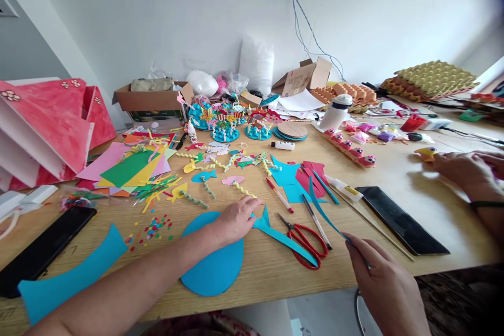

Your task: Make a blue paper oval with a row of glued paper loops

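Observation:
My right hand (388,281) pinches a thin curved blue paper strip (326,215) and holds it raised above the table edge. My left hand (238,218) reaches over a round blue disc (212,268), its fingers closed at the end of another blue paper strip (287,241) with a pointed offcut. That strip runs across the red-handled scissors (305,236), which lie beside a pen (318,223). Just beyond my left fingers are a pink paper fish (232,180) and a curled yellow paper strip (244,189).
Another person's hands (459,170) work at the right near a yellow clay piece (426,154). A phone (401,220), wooden stick (380,231) and glue bottle (346,189) lie right. Coloured paper (128,168) and confetti (157,227) spread left; finished blue crafts (224,128) stand behind.

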Demonstrator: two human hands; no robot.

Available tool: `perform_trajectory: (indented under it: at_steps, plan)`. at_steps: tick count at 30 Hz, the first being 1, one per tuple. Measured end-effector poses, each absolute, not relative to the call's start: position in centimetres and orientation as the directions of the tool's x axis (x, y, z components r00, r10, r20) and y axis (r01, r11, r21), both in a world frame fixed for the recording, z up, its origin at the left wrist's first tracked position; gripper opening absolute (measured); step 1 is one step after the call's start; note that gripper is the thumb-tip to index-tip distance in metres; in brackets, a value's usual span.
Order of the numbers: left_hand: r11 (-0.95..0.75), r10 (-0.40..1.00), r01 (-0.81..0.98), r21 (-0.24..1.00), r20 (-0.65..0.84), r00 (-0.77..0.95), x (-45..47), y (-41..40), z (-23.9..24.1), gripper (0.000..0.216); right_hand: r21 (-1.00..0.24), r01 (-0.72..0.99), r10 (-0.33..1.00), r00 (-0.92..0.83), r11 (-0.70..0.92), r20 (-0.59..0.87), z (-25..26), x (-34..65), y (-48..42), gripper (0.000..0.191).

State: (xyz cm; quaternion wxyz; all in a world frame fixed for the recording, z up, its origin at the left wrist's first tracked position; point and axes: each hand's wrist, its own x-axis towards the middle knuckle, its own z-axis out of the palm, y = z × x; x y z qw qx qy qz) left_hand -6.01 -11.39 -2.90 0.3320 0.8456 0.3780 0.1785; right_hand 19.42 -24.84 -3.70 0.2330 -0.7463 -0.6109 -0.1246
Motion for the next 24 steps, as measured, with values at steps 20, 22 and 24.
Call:
perform_trajectory:
  at_steps: [20, 22, 24]
  plan:
    - [0.026, 0.697, 0.162, 0.986, -0.134, 0.704, -7.5, -16.6, 1.9, 0.036, -0.098, 0.985, 0.795, -0.053, 0.140, 0.604, -2.5, 10.8, -24.1, 0.031]
    - [0.225, 0.720, 0.034, 0.974, -0.190, 0.668, -7.0, -17.3, 1.1, 0.040, -0.096, 0.977, 0.782, -0.090, 0.188, 0.617, -2.6, 9.7, -23.9, 0.031]
    - [0.269, 0.791, -0.023, 0.963, -0.208, 0.576, -6.6, -17.4, 0.7, 0.038, -0.100, 0.970, 0.769, -0.112, 0.223, 0.629, -2.6, 9.0, -23.7, 0.031]
